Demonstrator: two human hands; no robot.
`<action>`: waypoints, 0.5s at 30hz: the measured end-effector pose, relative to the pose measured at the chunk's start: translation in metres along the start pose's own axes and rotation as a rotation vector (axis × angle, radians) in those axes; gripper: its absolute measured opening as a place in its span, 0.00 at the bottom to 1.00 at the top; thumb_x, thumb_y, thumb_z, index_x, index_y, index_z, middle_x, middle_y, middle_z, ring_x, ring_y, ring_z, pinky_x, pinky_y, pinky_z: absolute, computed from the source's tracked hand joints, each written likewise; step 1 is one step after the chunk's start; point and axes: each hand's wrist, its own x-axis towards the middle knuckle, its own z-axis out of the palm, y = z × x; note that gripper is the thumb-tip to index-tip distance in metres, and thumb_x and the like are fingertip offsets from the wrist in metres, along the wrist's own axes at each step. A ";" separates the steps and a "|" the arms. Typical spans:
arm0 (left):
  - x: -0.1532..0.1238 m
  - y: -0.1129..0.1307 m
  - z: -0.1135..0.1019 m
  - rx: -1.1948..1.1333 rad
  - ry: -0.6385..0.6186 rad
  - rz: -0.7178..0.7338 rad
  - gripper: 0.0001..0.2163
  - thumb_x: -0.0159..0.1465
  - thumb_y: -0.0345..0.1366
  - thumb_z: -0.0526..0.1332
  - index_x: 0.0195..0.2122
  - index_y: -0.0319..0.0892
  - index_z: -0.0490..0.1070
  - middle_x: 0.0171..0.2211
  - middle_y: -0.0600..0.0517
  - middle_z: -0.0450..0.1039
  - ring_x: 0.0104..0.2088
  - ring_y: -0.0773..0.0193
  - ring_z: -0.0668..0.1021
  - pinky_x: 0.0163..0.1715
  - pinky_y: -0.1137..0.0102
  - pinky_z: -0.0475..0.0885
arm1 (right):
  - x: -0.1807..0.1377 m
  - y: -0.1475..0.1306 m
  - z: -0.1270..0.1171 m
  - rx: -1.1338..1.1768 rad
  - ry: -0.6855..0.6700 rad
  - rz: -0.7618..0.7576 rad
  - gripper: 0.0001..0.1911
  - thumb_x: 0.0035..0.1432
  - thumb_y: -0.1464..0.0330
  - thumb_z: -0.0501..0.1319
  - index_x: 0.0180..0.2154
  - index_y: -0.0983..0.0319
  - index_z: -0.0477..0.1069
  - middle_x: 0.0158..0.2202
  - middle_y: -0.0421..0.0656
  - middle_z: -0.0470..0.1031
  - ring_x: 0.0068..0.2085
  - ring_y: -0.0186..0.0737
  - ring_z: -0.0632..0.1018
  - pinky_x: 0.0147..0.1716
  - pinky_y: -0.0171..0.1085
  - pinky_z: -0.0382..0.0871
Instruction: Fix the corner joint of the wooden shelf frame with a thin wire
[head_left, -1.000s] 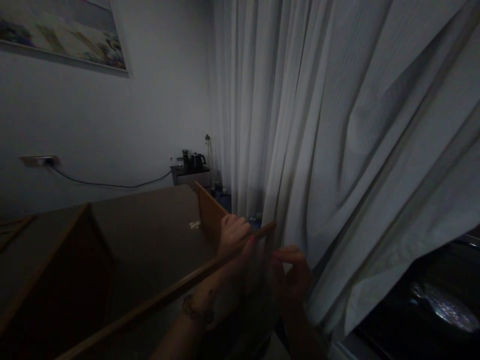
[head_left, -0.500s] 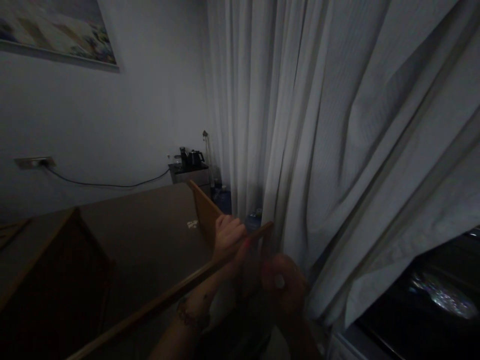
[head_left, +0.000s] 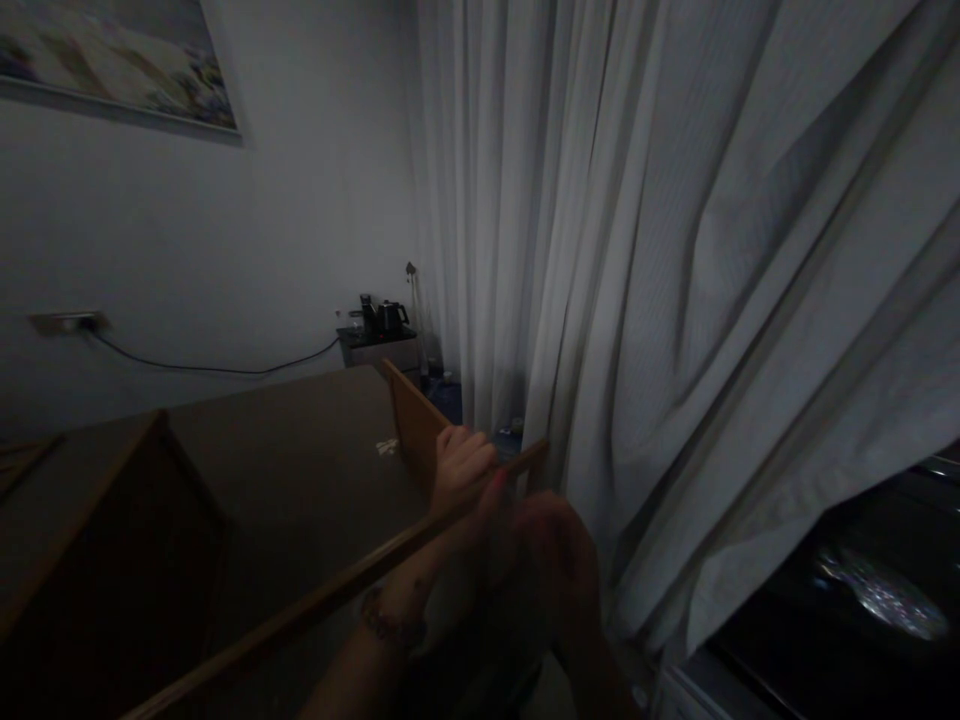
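Observation:
The room is dim. My left hand [head_left: 463, 468] is closed over the upper edge of a thin wooden panel [head_left: 315, 598] that runs from the lower left up to its corner by the curtain. A bracelet sits on that wrist. My right hand [head_left: 556, 548] is just right of the panel's corner, its back toward me and its fingers curled inward; what they touch is hidden in the dark. A second wooden panel [head_left: 411, 420] stands behind the left hand. The pale curtain [head_left: 675, 300] hangs right beside both hands.
A brown board or furniture back [head_left: 285, 460] lies under the panels, with a small white label. A picture hangs on the wall at upper left, and a cable runs from a wall socket to a small stand with a kettle [head_left: 390, 316]. Something dark and shiny sits at lower right.
My right hand has turned from an open pinch near the panel's corner to a curled pose with its back toward me. The left hand has kept its hold on the panel edge.

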 end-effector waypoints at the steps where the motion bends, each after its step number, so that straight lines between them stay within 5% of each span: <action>1: 0.000 0.000 0.000 -0.002 0.005 0.004 0.16 0.68 0.44 0.47 0.25 0.45 0.60 0.26 0.51 0.62 0.35 0.57 0.67 0.46 0.57 0.63 | 0.000 0.001 0.000 0.016 -0.018 -0.016 0.12 0.68 0.62 0.56 0.32 0.57 0.73 0.29 0.39 0.74 0.31 0.35 0.76 0.32 0.32 0.70; 6: 0.002 0.000 0.003 -0.018 0.084 0.029 0.18 0.68 0.46 0.42 0.24 0.45 0.57 0.24 0.52 0.60 0.32 0.58 0.66 0.44 0.57 0.61 | -0.001 0.012 -0.006 0.057 -0.088 -0.076 0.13 0.69 0.59 0.54 0.40 0.55 0.76 0.35 0.42 0.78 0.37 0.40 0.79 0.37 0.38 0.74; 15: 0.002 0.022 -0.020 -0.034 -0.004 -0.022 0.14 0.69 0.41 0.46 0.28 0.46 0.62 0.26 0.52 0.61 0.36 0.57 0.67 0.46 0.58 0.65 | 0.000 0.021 -0.024 -0.008 -0.206 -0.107 0.08 0.66 0.63 0.59 0.44 0.53 0.75 0.41 0.43 0.79 0.43 0.42 0.79 0.41 0.40 0.73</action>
